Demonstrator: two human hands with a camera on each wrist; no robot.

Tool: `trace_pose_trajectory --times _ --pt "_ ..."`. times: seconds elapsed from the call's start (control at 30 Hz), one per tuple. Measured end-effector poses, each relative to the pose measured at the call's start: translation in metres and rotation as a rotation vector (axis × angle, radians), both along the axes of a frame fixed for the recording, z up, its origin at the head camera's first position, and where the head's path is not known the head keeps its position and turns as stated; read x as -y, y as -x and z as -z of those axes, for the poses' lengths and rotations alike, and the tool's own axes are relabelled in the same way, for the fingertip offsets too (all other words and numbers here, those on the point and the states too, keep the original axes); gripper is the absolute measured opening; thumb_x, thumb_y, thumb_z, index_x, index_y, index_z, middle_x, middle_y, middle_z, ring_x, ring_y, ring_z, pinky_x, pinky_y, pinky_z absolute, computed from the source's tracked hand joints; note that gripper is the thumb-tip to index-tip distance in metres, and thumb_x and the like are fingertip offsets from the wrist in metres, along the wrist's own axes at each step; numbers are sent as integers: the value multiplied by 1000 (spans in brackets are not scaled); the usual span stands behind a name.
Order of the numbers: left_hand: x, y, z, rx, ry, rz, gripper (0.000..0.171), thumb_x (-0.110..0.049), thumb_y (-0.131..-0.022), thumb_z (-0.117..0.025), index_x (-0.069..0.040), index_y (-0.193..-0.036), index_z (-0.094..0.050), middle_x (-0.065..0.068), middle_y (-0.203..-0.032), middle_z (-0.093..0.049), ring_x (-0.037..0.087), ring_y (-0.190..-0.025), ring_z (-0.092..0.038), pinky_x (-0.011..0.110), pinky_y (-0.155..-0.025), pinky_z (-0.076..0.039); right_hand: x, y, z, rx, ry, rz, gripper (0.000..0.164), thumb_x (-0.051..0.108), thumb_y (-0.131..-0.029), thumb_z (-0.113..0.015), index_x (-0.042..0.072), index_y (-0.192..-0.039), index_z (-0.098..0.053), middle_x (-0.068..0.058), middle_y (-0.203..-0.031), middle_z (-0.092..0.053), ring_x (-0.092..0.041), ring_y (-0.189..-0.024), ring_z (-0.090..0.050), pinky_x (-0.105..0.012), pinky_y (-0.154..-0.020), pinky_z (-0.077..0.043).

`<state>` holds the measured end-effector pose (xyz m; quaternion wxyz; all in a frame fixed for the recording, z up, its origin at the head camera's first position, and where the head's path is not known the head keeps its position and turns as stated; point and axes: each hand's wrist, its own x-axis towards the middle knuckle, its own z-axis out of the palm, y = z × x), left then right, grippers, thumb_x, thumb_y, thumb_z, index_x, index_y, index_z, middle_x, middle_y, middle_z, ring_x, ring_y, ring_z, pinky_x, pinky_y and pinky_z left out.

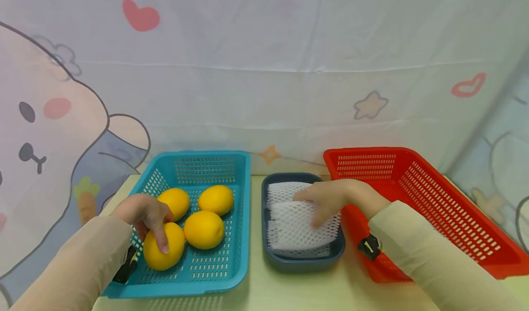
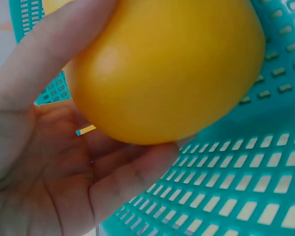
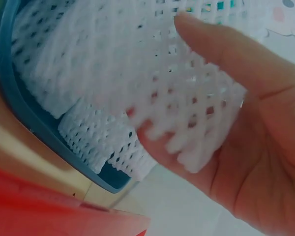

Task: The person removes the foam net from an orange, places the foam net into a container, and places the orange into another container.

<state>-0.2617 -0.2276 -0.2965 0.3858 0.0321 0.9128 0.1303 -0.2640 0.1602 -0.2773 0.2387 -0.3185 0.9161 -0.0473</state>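
Observation:
My left hand point(image 1: 146, 212) grips a yellow lemon point(image 1: 163, 251) at the near left of a teal slotted basket point(image 1: 243, 246). In the left wrist view, thumb and fingers go round the lemon point(image 2: 167, 73), close to the basket's wall. My right hand point(image 1: 330, 198) is over a dark blue container point(image 1: 303, 266). It pinches a white foam net sleeve point(image 1: 295, 226); in the right wrist view the thumb lies on one side of the sleeve point(image 3: 113, 59) and fingers show through the mesh. More white foam nets point(image 3: 91, 135) lie beneath it in the container.
Several other lemons point(image 1: 204, 229) sit in the teal basket. A red slotted basket point(image 1: 510, 267) stands right of the blue container, under my right forearm. All three stand on a pale table point(image 1: 256, 290). Behind hangs a printed cloth point(image 1: 256, 95).

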Motion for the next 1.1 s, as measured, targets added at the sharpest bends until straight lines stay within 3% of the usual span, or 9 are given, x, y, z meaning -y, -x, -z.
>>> trace_pose_trajectory --times 0.13,0.4,0.6,0.77,1.1 --pt "-1 0 0 -4 -12 -1 63 -21 -70 -83 1 -120 -52 11 -103 -53 24 -86 -59 40 -79 -54 0 2 0 -53 4 -1 72 28 -78 -75 13 -140 -41 -6 -136 -47 -27 -123 -42 -46 -99 -41" --pt "2 -2 -3 -28 -29 -42 78 -23 -69 -84 6 -129 -44 19 -115 -49 26 -89 -58 40 -79 -54 -4 1 -1 -44 41 42 65 26 -79 -74 16 -136 -46 -7 -130 -51 -28 -118 -47 -45 -93 -46" --pt "4 -2 -6 -67 -32 -46 77 -23 -69 -84 7 -128 -44 18 -112 -52 26 -89 -59 40 -79 -54 -10 3 -3 -46 57 64 53 25 -78 -75 23 -126 -52 -5 -116 -57 -26 -107 -52 -37 -79 -53" --pt "5 -2 -8 -92 -21 -34 74 -22 -71 -82 8 -126 -44 17 -107 -53 26 -88 -59 40 -79 -54 -14 2 -4 -69 44 72 51 27 -77 -76 26 -123 -54 -2 -101 -58 -19 -93 -52 -29 -69 -52" --pt "10 -5 -8 -126 -51 -43 71 -21 -71 -82 7 -125 -46 21 -112 -50 29 -92 -57 41 -77 -54 -19 1 -7 -89 65 53 52 25 -78 -75 22 -125 -53 -4 -99 -58 -18 -89 -52 -26 -67 -50"
